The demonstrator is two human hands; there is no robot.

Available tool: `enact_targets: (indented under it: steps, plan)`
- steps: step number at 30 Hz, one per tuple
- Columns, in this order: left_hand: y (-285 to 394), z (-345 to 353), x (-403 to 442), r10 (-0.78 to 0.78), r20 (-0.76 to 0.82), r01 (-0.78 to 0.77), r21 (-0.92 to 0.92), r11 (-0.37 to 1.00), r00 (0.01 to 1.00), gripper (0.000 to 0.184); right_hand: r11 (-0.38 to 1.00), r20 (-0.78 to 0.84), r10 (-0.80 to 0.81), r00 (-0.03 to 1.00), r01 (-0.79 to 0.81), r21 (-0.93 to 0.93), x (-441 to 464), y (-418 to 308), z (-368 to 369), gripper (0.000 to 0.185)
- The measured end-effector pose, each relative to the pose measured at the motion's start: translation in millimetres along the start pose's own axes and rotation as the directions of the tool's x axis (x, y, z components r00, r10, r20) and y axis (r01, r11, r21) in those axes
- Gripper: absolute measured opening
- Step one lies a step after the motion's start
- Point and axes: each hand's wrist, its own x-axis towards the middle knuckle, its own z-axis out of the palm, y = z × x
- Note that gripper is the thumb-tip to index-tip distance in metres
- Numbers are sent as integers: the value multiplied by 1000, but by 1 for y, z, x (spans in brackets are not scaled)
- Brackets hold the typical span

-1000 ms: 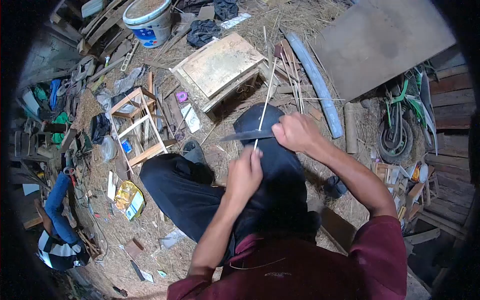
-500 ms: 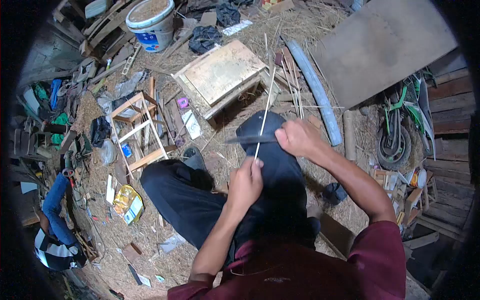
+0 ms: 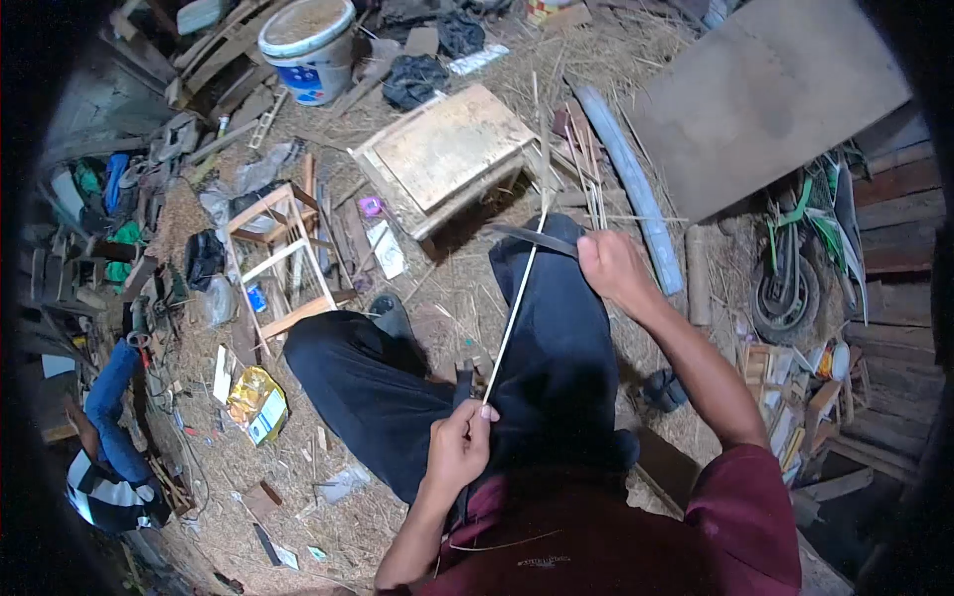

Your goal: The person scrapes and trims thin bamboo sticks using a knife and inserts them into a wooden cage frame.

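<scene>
Left hand (image 3: 459, 444): closed low at the lap, thumb and fingers pinching the near end of 1 stick, seemingly to anchor it.
Stick (image 3: 509, 343): thin and pale, slanting up from that pinch over the right knee (image 3: 556, 288); its far end is lost among the litter.
Right hand (image 3: 616, 273): wrapped firmly around the handle of 1 knife, the handle hidden by the fist.
Knife (image 3: 535, 238): blade crosswise over the stick near the knee, pointing left; whether the edge bites cannot be told.
Knee: raised beneath the stick, likely serving as a bench that leaves both hands free to grip.
Spare sticks (image 3: 586, 164): a loose bundle beyond the knee, perhaps kept there for easy reach.
Bucket (image 3: 318, 62): white and blue, filled near the brim with brownish matter, too blurred to name.
Gold bag (image 3: 256, 397): crumpled on the straw-strewn floor (image 3: 348, 536), contents hidden.
Clear bag (image 3: 220, 298): slumped beside the wooden frame (image 3: 266, 260), contents unclear.
</scene>
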Motion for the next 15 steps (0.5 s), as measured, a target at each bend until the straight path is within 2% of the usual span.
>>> enact_targets:
  steps: [2,3,4,7,10,15]
  plan:
    - [1,-2,19,43,-42,-48,-117,992,998,16,990,-73,-16,997,26,140,-2,2,7,44]
    - [5,4,33,51,-74,-65,-207,976,996,15,976,-169,31,985,7,218,1,5,17,50]
    - [8,6,45,50,-103,-79,-297,952,993,14,943,-126,112,986,-66,326,0,3,19,54]
    - [16,10,79,24,-36,-39,-502,864,999,16,796,26,308,951,-272,541,0,2,17,65]
    - [30,11,98,0,-7,-3,-519,855,1000,18,783,-168,276,946,-120,611,-16,-15,18,62]
    - [32,12,109,-33,-82,-22,-590,807,996,18,841,-250,151,956,9,542,-36,-22,30,40]
